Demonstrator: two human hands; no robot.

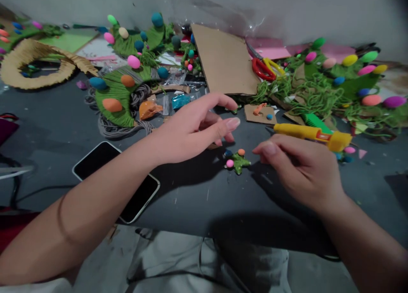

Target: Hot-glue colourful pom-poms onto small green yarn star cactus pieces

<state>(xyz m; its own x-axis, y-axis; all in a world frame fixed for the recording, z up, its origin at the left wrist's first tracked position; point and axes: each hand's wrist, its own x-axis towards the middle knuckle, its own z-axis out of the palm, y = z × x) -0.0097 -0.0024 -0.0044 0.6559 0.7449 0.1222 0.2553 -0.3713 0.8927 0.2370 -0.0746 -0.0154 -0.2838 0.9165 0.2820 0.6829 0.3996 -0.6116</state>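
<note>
A small green star [239,163] with pink, orange and blue balls lies on the dark table [191,199]. Over the table, up and left of the star, my left hand [194,131] is open with its fingers apart and holds nothing. My right hand [301,167] is to the right of the star, thumb and forefinger pressed together; whatever may be between them is too small to make out. Just beyond the right hand lies a yellow glue gun [299,131]. Neither hand touches the star.
A phone [140,197] lies under my left forearm. Behind are cardboard [223,63], red-handled scissors [263,69], green yarn [306,93] and a green wrapped piece with colored balls [116,93]. A small card [259,114] with a blue ball sits ahead. A tan wreath [12,68] is far left.
</note>
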